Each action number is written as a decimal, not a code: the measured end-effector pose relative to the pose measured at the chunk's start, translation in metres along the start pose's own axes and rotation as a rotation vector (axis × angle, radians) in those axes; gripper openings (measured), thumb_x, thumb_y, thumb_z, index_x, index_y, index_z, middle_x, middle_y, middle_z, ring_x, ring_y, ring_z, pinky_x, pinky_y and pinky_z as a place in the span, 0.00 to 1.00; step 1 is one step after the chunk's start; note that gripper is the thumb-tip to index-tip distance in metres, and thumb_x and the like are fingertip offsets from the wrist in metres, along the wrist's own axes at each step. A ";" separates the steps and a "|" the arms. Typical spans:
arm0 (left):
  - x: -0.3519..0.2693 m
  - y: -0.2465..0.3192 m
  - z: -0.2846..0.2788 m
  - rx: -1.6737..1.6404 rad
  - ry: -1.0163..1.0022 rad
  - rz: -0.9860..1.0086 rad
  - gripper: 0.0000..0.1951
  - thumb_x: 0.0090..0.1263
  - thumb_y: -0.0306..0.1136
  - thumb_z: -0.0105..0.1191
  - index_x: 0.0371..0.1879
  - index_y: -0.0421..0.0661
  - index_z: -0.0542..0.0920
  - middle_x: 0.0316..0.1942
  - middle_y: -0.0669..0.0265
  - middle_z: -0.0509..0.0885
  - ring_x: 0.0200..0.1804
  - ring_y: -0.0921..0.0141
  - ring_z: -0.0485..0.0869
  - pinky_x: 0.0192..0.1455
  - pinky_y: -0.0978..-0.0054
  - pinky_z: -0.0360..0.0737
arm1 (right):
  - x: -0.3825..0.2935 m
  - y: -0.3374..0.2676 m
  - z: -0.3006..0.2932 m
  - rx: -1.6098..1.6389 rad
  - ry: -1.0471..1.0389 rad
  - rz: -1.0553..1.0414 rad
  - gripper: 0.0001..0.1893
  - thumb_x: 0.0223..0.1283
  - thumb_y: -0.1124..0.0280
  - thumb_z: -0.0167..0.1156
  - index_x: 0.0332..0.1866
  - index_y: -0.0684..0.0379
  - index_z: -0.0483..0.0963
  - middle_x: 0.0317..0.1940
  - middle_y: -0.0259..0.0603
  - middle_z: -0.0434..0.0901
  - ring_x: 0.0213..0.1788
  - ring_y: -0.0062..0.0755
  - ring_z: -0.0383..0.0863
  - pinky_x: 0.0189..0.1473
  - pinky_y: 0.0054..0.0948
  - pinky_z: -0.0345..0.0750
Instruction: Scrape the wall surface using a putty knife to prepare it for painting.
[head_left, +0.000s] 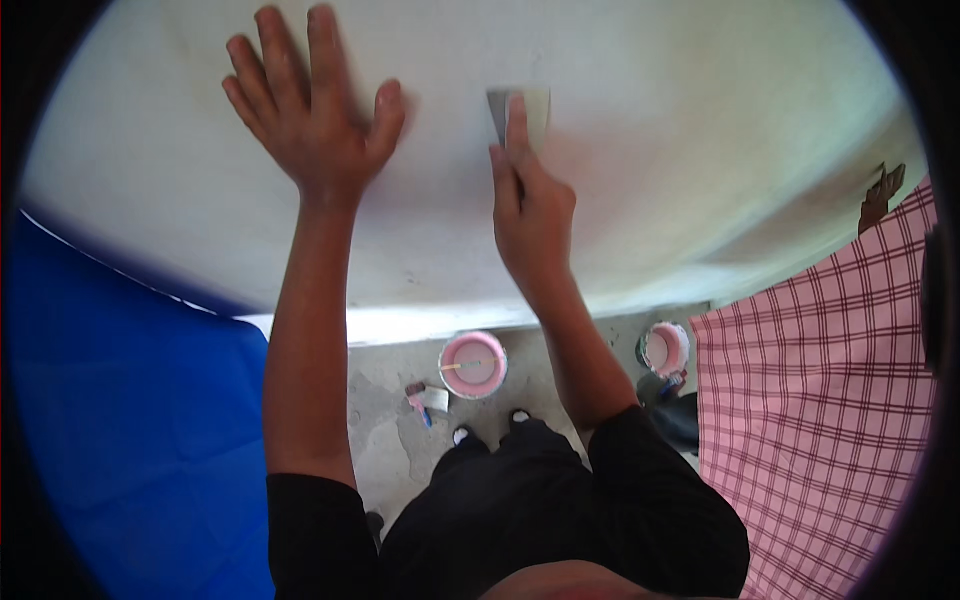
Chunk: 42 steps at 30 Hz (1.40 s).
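Before me rises a pale, whitish wall (450, 247). My left hand (319, 131) lies flat on it at the upper left, fingers spread, holding nothing. To its right, my right hand (534, 195) grips a putty knife (537, 112) with a broad metal blade. The index finger stretches along the blade, whose wide edge points up and appears to meet the wall. The knife's handle is hidden in my fist.
A pink bucket (474, 382) with a stick across it stands on the concrete floor (382, 442). Beside it lie a brush (418, 403) and a flat pale piece (437, 400). Another bucket (667, 351) stands right. Blue sheeting (142, 420) hangs left, pink checked cloth (810, 375) right; another person's hand (879, 199) shows beyond.
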<state>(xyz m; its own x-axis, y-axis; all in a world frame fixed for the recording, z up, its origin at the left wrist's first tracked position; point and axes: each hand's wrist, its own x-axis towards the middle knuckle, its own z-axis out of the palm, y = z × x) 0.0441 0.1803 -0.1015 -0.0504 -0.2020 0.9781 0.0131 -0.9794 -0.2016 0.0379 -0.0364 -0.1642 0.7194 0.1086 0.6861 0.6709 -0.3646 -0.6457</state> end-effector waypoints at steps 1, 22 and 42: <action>0.005 0.002 0.002 0.011 0.008 0.030 0.39 0.72 0.58 0.53 0.81 0.55 0.68 0.85 0.51 0.58 0.86 0.44 0.51 0.83 0.35 0.45 | 0.000 0.002 -0.002 -0.005 -0.006 0.008 0.30 0.77 0.71 0.59 0.81 0.39 0.66 0.24 0.48 0.81 0.22 0.37 0.81 0.33 0.34 0.80; 0.021 0.030 -0.001 0.141 -0.114 0.021 0.37 0.75 0.48 0.47 0.82 0.43 0.63 0.85 0.44 0.54 0.86 0.41 0.49 0.83 0.34 0.44 | -0.015 0.023 -0.016 -0.105 0.035 -0.092 0.31 0.79 0.74 0.53 0.84 0.50 0.60 0.45 0.51 0.81 0.37 0.40 0.83 0.45 0.39 0.82; 0.024 0.033 -0.002 0.142 -0.155 0.002 0.38 0.74 0.47 0.45 0.82 0.41 0.63 0.85 0.42 0.54 0.86 0.40 0.48 0.83 0.32 0.44 | -0.007 0.045 0.007 -0.014 0.256 -0.360 0.23 0.73 0.82 0.58 0.71 0.62 0.72 0.45 0.53 0.78 0.42 0.48 0.83 0.45 0.41 0.82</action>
<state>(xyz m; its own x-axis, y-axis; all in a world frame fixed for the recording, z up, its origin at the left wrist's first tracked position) 0.0418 0.1430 -0.0850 0.1036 -0.1905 0.9762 0.1538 -0.9666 -0.2049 0.0643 -0.0471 -0.2004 0.3712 -0.0012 0.9285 0.8666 -0.3585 -0.3470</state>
